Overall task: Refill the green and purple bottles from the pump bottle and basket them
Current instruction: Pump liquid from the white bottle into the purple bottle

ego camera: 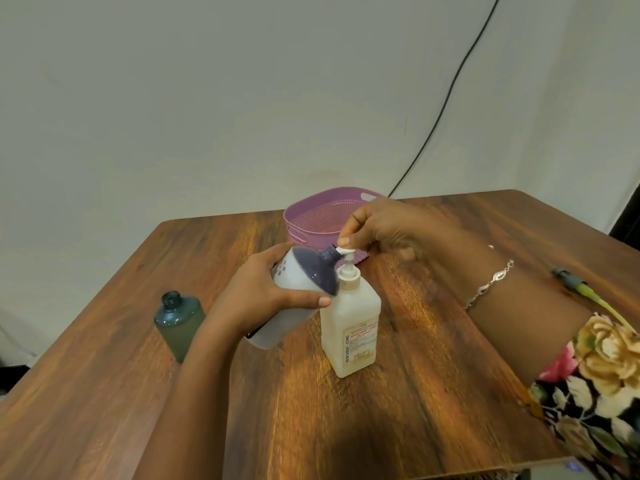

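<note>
My left hand [268, 292] grips the purple bottle [304, 282], a white body with a dark purple shoulder, tilted so its open neck meets the pump's nozzle. The white pump bottle [351, 327] stands upright mid-table, and my right hand [377, 226] holds its pump head with the fingers curled over it. The green bottle [178, 323] stands uncapped on the table to the left, apart from both hands. Behind them, near the table's far edge, sits the purple basket [313, 211].
The wooden table [433, 375] runs from the wall to the near edge. A small dark cap-like item with a green stem [568, 277] lies at the right. A black cable [450, 91] hangs down the wall behind the basket.
</note>
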Action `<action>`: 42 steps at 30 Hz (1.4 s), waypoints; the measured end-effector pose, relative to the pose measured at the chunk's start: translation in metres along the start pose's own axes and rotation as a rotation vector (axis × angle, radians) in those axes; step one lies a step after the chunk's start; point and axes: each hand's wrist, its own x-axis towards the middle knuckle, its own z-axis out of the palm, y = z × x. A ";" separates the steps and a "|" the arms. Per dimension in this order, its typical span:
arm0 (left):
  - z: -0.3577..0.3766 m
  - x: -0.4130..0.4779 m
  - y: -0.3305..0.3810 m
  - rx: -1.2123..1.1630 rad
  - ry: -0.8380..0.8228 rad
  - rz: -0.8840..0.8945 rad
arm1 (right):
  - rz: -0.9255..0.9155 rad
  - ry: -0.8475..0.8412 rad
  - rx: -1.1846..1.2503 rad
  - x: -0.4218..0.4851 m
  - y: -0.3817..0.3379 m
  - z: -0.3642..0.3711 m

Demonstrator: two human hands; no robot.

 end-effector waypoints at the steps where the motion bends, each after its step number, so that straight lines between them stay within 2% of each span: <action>1: -0.001 0.000 0.002 0.008 0.004 0.002 | 0.002 -0.012 -0.036 0.000 -0.004 -0.001; 4: -0.002 0.000 0.001 0.042 0.008 0.000 | -0.012 -0.028 -0.095 0.002 -0.004 0.001; 13: 0.001 -0.002 0.001 -0.010 0.000 -0.006 | -0.059 -0.004 -0.061 0.001 0.004 0.000; 21: 0.000 -0.001 0.003 0.059 0.003 -0.027 | -0.026 -0.001 -0.016 0.001 0.012 0.009; 26: 0.002 -0.004 0.005 0.013 0.023 -0.037 | -0.033 0.012 -0.002 -0.002 0.011 0.007; 30: -0.003 -0.003 0.013 0.038 0.039 -0.030 | -0.026 -0.028 -0.001 -0.001 0.001 0.000; 42: 0.002 -0.004 0.010 0.052 0.055 -0.057 | -0.050 0.031 0.019 -0.008 0.009 0.005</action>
